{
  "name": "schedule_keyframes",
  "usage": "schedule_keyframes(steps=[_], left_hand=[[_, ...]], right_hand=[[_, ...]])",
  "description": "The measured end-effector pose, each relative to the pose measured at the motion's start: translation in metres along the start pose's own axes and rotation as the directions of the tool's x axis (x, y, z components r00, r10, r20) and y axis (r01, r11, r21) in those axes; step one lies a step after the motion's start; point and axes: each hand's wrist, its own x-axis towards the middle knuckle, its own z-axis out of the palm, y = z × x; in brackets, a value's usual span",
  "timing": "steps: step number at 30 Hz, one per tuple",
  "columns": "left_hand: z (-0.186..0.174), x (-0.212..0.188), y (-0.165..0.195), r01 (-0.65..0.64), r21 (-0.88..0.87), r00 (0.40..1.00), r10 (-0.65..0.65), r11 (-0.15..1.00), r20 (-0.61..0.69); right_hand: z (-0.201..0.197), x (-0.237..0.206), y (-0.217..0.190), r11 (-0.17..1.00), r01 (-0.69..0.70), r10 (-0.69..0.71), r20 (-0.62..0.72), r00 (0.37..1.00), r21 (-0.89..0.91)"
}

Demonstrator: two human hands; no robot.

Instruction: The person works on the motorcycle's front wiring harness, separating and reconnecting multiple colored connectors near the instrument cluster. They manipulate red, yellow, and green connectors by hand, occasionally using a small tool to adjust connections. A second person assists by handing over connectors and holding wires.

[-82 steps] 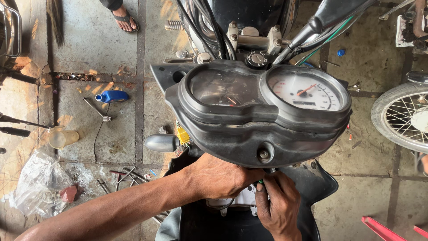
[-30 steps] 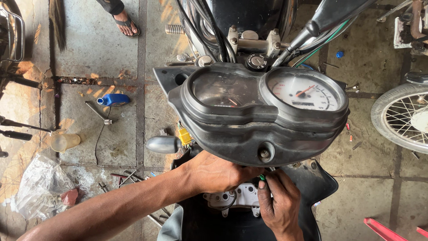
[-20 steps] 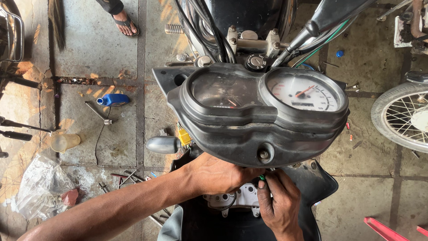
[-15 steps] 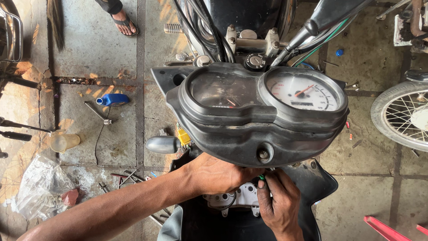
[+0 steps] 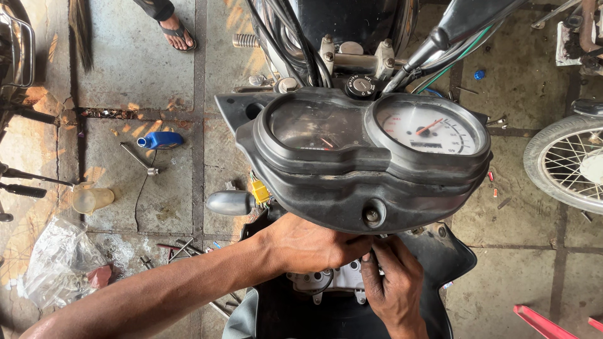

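We see our left hand (image 5: 314, 242) curled under the grey plastic twin-dial motorcycle instrument cluster (image 5: 364, 160) at centre frame, touching its lower edge. Our right hand (image 5: 392, 282), at 5 o'clock, fingers closed, pinches something small beneath it; what, we cannot tell. Blue plastic bottle (image 5: 160, 139) lies on the floor at 9 o'clock.

Blue plastic bottle (image 5: 161, 139) lying on floor, upper left. Crumpled clear plastic bag (image 5: 59, 269) (pinkish lump inside) lower left. Two round dials on grey-black instrument cluster (image 5: 361, 163), centre.
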Motion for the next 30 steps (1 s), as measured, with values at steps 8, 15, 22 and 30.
schedule_keyframes(steps=[8, 15, 22, 30], left_hand=[[0.001, 0.001, -0.007, -0.027, -0.023, 0.999, 0.028, 0.999, 0.023], [0.009, -0.003, -0.009, 0.044, -0.036, 0.998, -0.043, 0.998, 0.035], [0.009, -0.003, -0.010, 0.061, -0.031, 0.996, -0.060, 0.998, 0.059], [0.006, -0.004, -0.010, 0.031, -0.003, 0.999, -0.031, 1.000, 0.026]], right_hand=[[0.001, -0.001, 0.002, 0.993, 0.008, -0.005, -0.022, 1.000, 0.121], [0.002, -0.005, 0.008, 0.957, -0.126, 0.123, 0.028, 0.992, 0.262], [0.005, -0.010, 0.016, 0.922, -0.187, 0.184, 0.041, 0.982, 0.338], [0.006, -0.011, 0.018, 0.923, -0.226, 0.222, 0.049, 0.974, 0.310]])
